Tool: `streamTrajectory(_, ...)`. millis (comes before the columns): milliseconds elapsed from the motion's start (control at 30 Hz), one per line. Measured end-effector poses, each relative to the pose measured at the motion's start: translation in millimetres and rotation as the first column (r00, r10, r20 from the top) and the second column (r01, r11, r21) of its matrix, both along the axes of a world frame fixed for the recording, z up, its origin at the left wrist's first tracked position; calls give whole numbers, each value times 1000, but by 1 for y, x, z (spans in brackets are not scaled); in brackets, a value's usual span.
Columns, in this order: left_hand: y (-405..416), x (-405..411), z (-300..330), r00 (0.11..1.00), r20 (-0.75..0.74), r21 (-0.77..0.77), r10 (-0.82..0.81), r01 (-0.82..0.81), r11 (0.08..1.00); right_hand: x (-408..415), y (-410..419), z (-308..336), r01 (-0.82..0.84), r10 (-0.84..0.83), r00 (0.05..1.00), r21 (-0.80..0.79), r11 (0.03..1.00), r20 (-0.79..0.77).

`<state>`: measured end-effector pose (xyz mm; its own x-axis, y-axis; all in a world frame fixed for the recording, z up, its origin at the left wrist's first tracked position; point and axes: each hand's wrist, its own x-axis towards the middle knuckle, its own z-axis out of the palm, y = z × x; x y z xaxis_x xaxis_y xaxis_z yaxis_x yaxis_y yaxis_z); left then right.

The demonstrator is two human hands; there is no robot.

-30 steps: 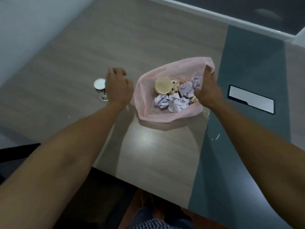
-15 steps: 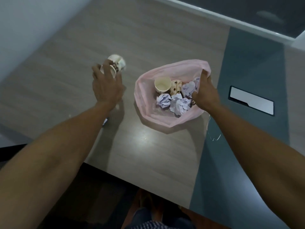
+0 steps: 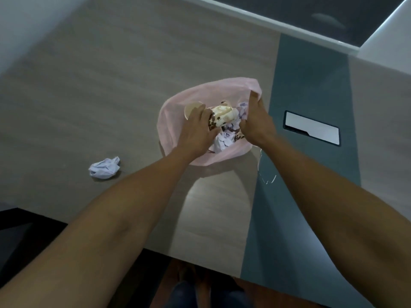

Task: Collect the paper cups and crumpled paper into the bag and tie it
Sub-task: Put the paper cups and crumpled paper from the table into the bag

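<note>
A pink plastic bag point(image 3: 173, 112) stands open on the wooden table point(image 3: 111, 85). Inside it lie crumpled pale purple papers point(image 3: 223, 142) and a beige paper cup point(image 3: 191, 107). My left hand point(image 3: 196, 127) reaches into the bag's mouth and grips a spotted paper cup point(image 3: 222, 115) lying on its side over the pile. My right hand point(image 3: 255, 121) pinches the bag's right rim and holds it up. One crumpled paper ball point(image 3: 104, 168) lies alone on the table, left of the bag and of my left forearm.
A grey-blue strip point(image 3: 307, 152) runs down the table right of the bag, with a white rectangular cover plate point(image 3: 311, 127) set in it. A thin white thread point(image 3: 265, 174) lies by the strip's edge. The table's near edge crosses below my forearms.
My left hand carried the spotted cup from the table's left side into the bag's mouth. The loose paper ball is now uncovered. My right hand kept its hold on the rim.
</note>
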<state>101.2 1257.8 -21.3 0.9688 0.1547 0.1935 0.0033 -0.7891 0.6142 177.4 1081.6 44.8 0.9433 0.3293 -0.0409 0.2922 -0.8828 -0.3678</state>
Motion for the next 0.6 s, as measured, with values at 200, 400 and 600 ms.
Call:
streamTrajectory(200, 30, -40, 0, 994, 101, 82, 47, -55, 995, -4, 2, -4, -43, 43, 999, 12, 999, -11)
streamTrajectory(400, 96, -109, -5, 887, -20, 162, 461, -452, 877, -11, 15, -5, -56, 56, 998, 1, 998, -31)
streamTrajectory(600, 152, -171, -24, 695, -480, 321, 535, -429, 844, -17, 21, -10, -59, 59, 997, -14, 998, -41)
